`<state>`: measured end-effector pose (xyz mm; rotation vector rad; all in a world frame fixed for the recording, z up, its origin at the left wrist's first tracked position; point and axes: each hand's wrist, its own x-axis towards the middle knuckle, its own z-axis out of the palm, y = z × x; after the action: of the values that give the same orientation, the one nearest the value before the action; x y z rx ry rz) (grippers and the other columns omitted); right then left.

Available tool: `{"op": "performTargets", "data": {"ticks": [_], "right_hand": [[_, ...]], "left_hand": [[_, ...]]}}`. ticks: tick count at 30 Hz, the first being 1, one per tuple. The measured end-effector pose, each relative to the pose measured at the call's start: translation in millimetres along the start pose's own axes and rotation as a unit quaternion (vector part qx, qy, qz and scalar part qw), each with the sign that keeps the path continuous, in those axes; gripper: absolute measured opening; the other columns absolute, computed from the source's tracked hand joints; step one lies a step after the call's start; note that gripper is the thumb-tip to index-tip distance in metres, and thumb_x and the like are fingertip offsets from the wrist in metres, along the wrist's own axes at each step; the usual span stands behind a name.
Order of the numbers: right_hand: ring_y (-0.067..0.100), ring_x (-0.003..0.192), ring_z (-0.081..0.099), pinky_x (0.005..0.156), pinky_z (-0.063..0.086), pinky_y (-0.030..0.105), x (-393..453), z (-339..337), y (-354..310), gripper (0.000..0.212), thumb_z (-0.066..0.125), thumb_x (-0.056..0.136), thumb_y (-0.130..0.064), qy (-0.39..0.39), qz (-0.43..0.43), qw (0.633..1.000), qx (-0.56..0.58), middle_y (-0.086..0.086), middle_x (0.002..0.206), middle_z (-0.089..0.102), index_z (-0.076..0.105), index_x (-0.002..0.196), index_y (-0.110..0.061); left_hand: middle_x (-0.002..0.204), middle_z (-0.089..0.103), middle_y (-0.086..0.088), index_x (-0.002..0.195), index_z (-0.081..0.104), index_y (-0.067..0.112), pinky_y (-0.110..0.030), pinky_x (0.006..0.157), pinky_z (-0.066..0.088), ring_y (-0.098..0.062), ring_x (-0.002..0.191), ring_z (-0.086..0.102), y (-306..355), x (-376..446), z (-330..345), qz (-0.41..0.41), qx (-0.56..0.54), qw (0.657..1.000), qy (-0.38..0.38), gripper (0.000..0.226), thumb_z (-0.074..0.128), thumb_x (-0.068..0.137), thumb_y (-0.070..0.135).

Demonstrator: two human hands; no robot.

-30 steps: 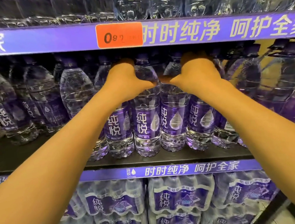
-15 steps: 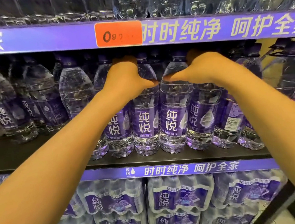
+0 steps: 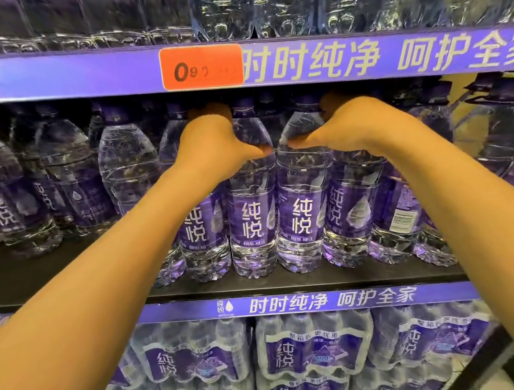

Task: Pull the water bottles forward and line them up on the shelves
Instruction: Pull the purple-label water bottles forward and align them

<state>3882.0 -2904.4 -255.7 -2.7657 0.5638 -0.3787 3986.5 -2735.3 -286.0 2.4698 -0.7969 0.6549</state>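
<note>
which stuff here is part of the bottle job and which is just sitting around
In the job:
left hand
right hand
front bottles in the hands
set-back bottles, still to pull
middle shelf

Just sitting there:
orange price tag
wrapped bottle packs below
top-shelf bottles

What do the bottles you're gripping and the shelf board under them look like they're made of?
Bottles: clear thin plastic, glossy, by the ribbed see-through walls and highlights; purple wraparound labels look like printed film.
Shelf board: dark and matte, probably painted metal or laminate; cannot tell which.
Left hand and right hand grip the bottle shoulders.
</note>
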Motion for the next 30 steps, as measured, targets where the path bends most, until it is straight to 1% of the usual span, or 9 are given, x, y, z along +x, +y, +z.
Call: {"op": "performTargets", "data": {"ticks": [4,12,14,16,18,20,23,26,30], "right_hand": [[0.021,0.07,0.054,0.057,0.042,0.035,-1.4,0.7,-1.4,0.09,0.066,0.072,-0.071,0.001,-0.004,1.0,-0.006,0.001,0.081,0.059,0.048,0.136,-0.011],[0.026,0.088,0.05,0.073,0.045,0.038,-0.6,3.8,-1.1,0.089,0.071,0.076,-0.062,0.011,0.002,0.999,0.047,0.011,0.12,0.06,0.041,0.143,-0.012],[0.024,0.074,0.049,0.061,0.046,0.034,-1.1,5.9,-0.6,0.06,0.072,0.075,-0.06,0.023,0.006,0.998,0.05,0.007,0.087,0.06,0.06,0.109,-0.012],[0.019,0.054,0.038,0.045,0.032,0.03,-4.7,6.1,-2.2,0.054,0.072,0.074,-0.062,0.047,0.018,0.998,0.034,0.001,0.057,0.037,0.042,0.065,-0.018],[0.017,0.049,0.03,0.044,0.026,0.03,-8.1,3.5,-1.0,0.061,0.072,0.074,-0.062,0.066,0.012,0.997,0.027,0.002,0.053,0.029,0.034,0.059,-0.016],[0.016,0.049,0.031,0.044,0.026,0.029,-14.4,-0.2,3.2,0.06,0.073,0.076,-0.057,0.104,0.002,0.993,0.048,0.001,0.053,0.031,0.035,0.057,-0.015],[0.02,0.064,0.055,0.054,0.046,0.029,-29.4,-1.8,17.5,0.043,0.075,0.079,-0.047,0.157,-0.031,0.982,0.101,0.01,0.073,0.059,0.058,0.076,-0.007],[0.011,0.095,0.065,0.086,0.054,0.028,-54.3,3.9,36.8,0.051,0.077,0.079,-0.044,0.174,-0.049,0.968,0.174,-0.003,0.109,0.067,0.062,0.119,-0.016],[-0.003,0.083,0.064,0.081,0.052,0.019,-88.6,14.7,76.3,0.046,0.077,0.078,-0.044,0.208,-0.015,0.956,0.204,-0.015,0.103,0.066,0.063,0.117,-0.026]], "left_hand": [[0.057,0.037,-0.001,0.081,0.048,0.01,-0.029,0.041,0.024,-0.015,0.048,0.035,0.8,0.6,-1.4,-0.007,-0.001,1.0,-0.005,0.064,0.073,0.067,0.067],[0.059,0.037,-0.002,0.081,0.047,0.007,-0.029,0.042,0.025,-0.015,0.05,0.034,3.2,-4.0,-2.9,-0.009,-0.018,1.0,-0.007,0.063,0.074,0.069,0.063],[0.058,0.036,-0.002,0.081,0.051,0.005,-0.028,0.043,0.026,-0.014,0.05,0.033,3.9,-8.5,-3.6,-0.011,-0.047,0.999,0.003,0.06,0.076,0.07,0.058],[0.057,0.036,-0.001,0.078,0.053,0.005,-0.027,0.043,0.026,-0.012,0.049,0.032,4.0,-15.6,-5.5,-0.011,-0.075,0.997,0.02,0.054,0.079,0.073,0.052],[0.058,0.038,0.0,0.07,0.046,0.01,-0.024,0.045,0.027,-0.012,0.051,0.034,4.5,-25.6,-6.0,-0.01,-0.103,0.993,0.049,0.051,0.079,0.075,0.048],[0.078,0.055,-0.003,0.086,0.053,0.01,-0.029,0.06,0.042,-0.019,0.069,0.052,3.4,-38.3,-2.3,-0.01,-0.138,0.987,0.082,0.045,0.075,0.078,0.048],[0.108,0.05,0.001,0.116,0.056,0.015,-0.028,0.077,0.039,-0.015,0.095,0.051,4.0,-61.5,3.3,0.01,-0.16,0.978,0.135,0.046,0.07,0.083,0.044],[0.109,0.054,0.002,0.113,0.058,0.017,-0.029,0.082,0.044,-0.014,0.099,0.054,11.5,-80.1,6.7,0.063,-0.208,0.965,0.145,0.037,0.07,0.084,0.037],[0.104,0.064,0.005,0.11,0.061,0.017,-0.04,0.089,0.051,-0.013,0.097,0.062,40.2,-97.3,19.8,0.092,-0.279,0.954,0.065,0.034,0.072,0.083,0.034]]}}
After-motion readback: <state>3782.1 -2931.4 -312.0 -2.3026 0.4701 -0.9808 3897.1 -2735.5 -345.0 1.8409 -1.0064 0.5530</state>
